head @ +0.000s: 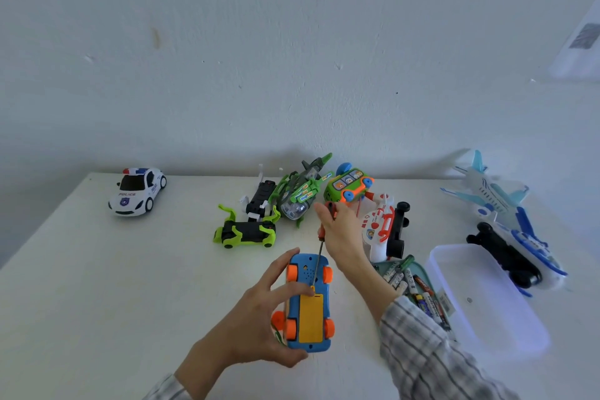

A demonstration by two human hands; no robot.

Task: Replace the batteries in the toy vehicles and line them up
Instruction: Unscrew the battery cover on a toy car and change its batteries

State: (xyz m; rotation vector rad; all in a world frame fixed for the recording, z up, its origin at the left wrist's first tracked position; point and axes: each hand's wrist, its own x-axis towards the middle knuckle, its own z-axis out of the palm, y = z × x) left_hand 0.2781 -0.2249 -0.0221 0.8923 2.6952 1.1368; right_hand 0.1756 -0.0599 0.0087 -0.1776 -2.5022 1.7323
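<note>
left hand (259, 321): grips upturned blue toy car (308, 302)
right hand (341, 230): grips screwdriver (319, 253), tip at yellow battery cover (311, 318) screw
risk: tip cams out — car twists, screw strips

Table (97, 286) left open; toys (292, 201) crowd right.

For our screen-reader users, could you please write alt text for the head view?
A left hand holds an upturned blue plastic toy car while the right hand sets an orange-handled screwdriver to its yellow battery cover; other toy vehicles lie on the white table.
</note>
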